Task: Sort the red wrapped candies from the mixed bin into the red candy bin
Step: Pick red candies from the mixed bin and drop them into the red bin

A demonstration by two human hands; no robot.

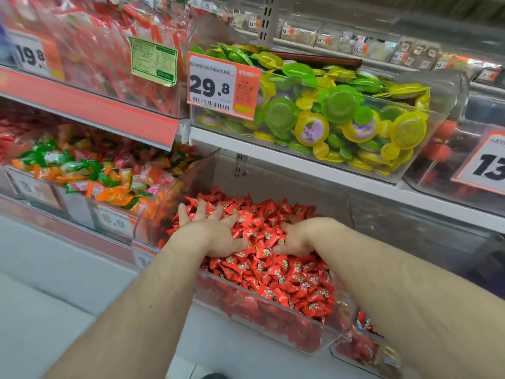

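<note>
Both hands lay in the red candy bin (276,310): left hand (210,231) flat, fingers spread wide; right hand (296,237) fingers buried in the red wrapped candies (273,272), state indeterminate. Judged levelling; next, fetch from the mixed bin (82,198).

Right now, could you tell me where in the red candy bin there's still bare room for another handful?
Free: the back of the red candy bin, behind the heap. Crowded: the middle, where the left hand and right hand lie on the red candies.

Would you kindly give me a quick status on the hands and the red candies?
Left hand flat, fingers spread on red candies. Right hand on the pile, fingers dug in, grip unclear. Both in red bin. Nothing in the way.
</note>
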